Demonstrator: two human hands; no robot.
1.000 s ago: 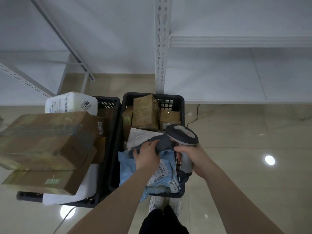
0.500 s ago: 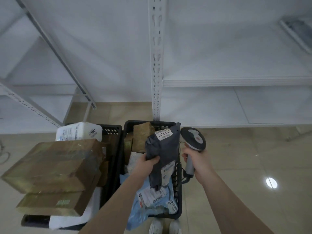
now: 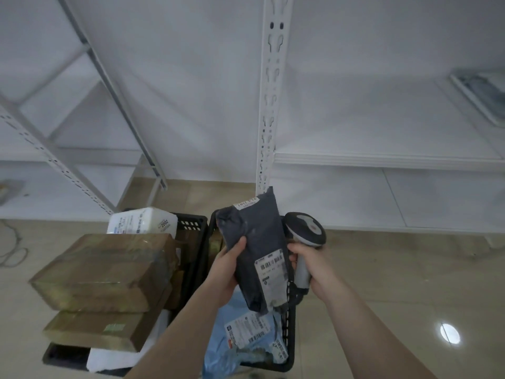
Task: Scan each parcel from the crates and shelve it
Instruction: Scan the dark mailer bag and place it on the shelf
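holding the dark grey parcel (image 3: 257, 255) upright in my left hand (image 3: 225, 272), fingers curled round its left edge, at lower centre of the frame above the right crate (image 3: 290, 348). my right hand (image 3: 310, 265) grips the handle of the scanner (image 3: 306, 232), whose head sits just beside the parcel's right edge.

change: one second ago this parcel lay in the right crate under my left hand; half a second ago it was lifted clear. now it is higher, with its white barcode label (image 3: 271, 266) facing me. i judge that the pick-up step is complete and the scan is the step in hand. the scanner head does not yet point at the label, so it likely needs turning toward it.

containers:
- right crate, lower centre: holds a light blue bag (image 3: 235, 343) with printed labels, and brown boxes at the far end, mostly hidden behind the parcel.
- left crate (image 3: 191, 225), lower left: holds two large brown cartons (image 3: 106, 272) stacked above its rim, a white package (image 3: 142, 221) marked 2002 behind them, and something white beneath.

the white shelf (image 3: 382, 160) at centre right is the likely destination.
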